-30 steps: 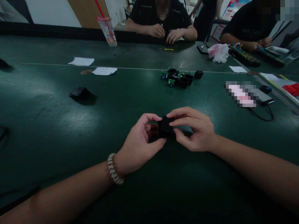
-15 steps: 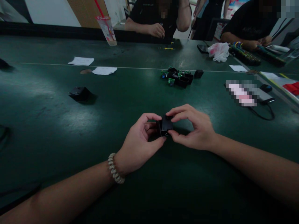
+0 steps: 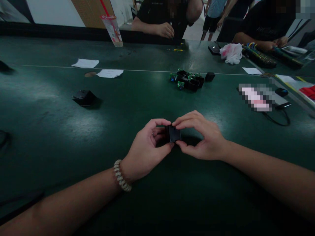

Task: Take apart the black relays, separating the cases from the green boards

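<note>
Above the green table (image 3: 137, 203), a small black plastic case (image 3: 167, 133) is gripped from the left by my left hand (image 3: 150, 150), its thumb below and fingers above and behind. My right hand (image 3: 204, 136) pinches a flat black cover (image 3: 175, 133) at its upper and lower edges. The cover lies against the case's side that faces me, and no gap between them shows clearly. Fingers hide part of the case. Further off is a pile of black cases and green circuit boards (image 3: 189, 80); a black block (image 3: 210, 76) sits beside it.
Left of my hands rests a black angular part (image 3: 84, 98). Two white papers (image 3: 110, 73) lie beyond it, and a cup with a red straw (image 3: 113, 31) stands farther back. A plastic bag (image 3: 231, 53) and a cable (image 3: 278, 121) are on the right. People sit across the table.
The cover, held askew with the case's inside partly showing before, now sits square over the case. My right fingertips have shifted slightly left with it. A person in the background has moved.
</note>
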The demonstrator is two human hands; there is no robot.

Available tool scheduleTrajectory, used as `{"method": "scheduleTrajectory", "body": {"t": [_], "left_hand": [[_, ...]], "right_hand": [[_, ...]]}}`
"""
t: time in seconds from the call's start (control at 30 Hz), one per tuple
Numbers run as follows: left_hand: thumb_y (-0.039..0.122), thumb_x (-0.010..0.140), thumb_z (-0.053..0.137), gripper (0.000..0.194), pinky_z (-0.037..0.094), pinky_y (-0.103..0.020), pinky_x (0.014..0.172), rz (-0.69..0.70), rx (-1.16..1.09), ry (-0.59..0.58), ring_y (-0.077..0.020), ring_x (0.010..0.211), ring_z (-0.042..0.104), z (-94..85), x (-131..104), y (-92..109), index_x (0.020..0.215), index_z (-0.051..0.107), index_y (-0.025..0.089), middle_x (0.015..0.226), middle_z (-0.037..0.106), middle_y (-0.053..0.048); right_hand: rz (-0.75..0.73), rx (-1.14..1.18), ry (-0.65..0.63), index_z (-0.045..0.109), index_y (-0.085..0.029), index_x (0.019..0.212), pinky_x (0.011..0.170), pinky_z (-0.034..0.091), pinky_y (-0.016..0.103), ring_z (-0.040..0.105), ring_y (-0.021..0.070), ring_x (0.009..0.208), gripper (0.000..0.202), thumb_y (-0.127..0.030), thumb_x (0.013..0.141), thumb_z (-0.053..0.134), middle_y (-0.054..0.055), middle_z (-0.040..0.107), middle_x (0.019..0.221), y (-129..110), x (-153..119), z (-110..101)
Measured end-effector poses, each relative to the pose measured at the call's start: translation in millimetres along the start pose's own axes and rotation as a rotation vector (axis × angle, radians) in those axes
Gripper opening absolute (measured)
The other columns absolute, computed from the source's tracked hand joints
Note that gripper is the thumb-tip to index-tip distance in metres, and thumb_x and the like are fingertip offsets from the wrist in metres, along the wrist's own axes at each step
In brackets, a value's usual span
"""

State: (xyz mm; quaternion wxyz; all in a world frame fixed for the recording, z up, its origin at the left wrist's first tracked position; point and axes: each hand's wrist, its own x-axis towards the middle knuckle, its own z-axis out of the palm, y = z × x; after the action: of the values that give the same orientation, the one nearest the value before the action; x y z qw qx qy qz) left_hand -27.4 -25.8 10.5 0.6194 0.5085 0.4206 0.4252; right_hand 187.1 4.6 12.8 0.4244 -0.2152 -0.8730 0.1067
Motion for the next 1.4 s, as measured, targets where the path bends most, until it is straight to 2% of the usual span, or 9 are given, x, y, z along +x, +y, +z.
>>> {"method": "scheduleTrajectory", "body": {"t": [0.27,0.47,0.77,1.07,1.4], "left_hand": [[0.009,0.075,0.084,0.054,0.061,-0.043,0.102,-0.013,-0.014,-0.021,-0.0263,0.116,0.074,0.5,-0.6,1.7,0.123,0.059,0.016,0.118,0.074,-0.009],[0.008,0.076,0.083,0.054,0.06,-0.046,0.105,-0.022,-0.006,-0.02,-0.0276,0.119,0.073,-0.1,-1.2,3.9,0.124,0.06,0.016,0.121,0.074,-0.01],[0.009,0.077,0.083,0.054,0.061,-0.046,0.105,-0.014,0.001,-0.03,-0.0276,0.119,0.074,0.8,-0.5,3.5,0.125,0.059,0.016,0.122,0.074,-0.01],[0.008,0.075,0.082,0.053,0.061,-0.043,0.103,0.01,0.027,-0.014,-0.0256,0.116,0.075,1.0,-1.5,1.7,0.122,0.059,0.018,0.118,0.075,-0.008],[0.009,0.075,0.083,0.053,0.061,-0.044,0.102,0.005,0.043,-0.012,-0.0264,0.115,0.074,0.0,-1.9,3.5,0.121,0.059,0.017,0.118,0.075,-0.009]], "right_hand": [[-0.036,-0.101,-0.046,0.074,-0.018,0.109,0.083,0.063,0.043,0.073,0.0268,0.105,0.022,-0.013,0.088,0.071,0.015,0.075,0.115,-2.6,-1.4,-0.6],[-0.043,-0.11,-0.054,0.076,-0.015,0.108,0.082,0.064,0.043,0.073,0.0274,0.105,0.02,-0.014,0.088,0.071,0.017,0.074,0.115,-2.5,-2.3,-0.8],[-0.035,-0.112,-0.069,0.074,-0.017,0.11,0.083,0.064,0.045,0.072,0.0276,0.106,0.021,-0.015,0.09,0.07,0.016,0.072,0.116,-2.1,-3.2,-0.9],[0.011,-0.049,-0.036,0.064,-0.019,0.124,0.089,0.063,0.046,0.072,0.0282,0.108,0.038,-0.018,0.087,0.074,0.016,0.073,0.119,-1.3,-5.0,1.4],[0.069,0.007,-0.016,0.063,-0.022,0.127,0.09,0.064,0.045,0.074,0.0282,0.109,0.043,-0.022,0.086,0.078,0.013,0.074,0.117,1.4,-6.6,2.1]]}}
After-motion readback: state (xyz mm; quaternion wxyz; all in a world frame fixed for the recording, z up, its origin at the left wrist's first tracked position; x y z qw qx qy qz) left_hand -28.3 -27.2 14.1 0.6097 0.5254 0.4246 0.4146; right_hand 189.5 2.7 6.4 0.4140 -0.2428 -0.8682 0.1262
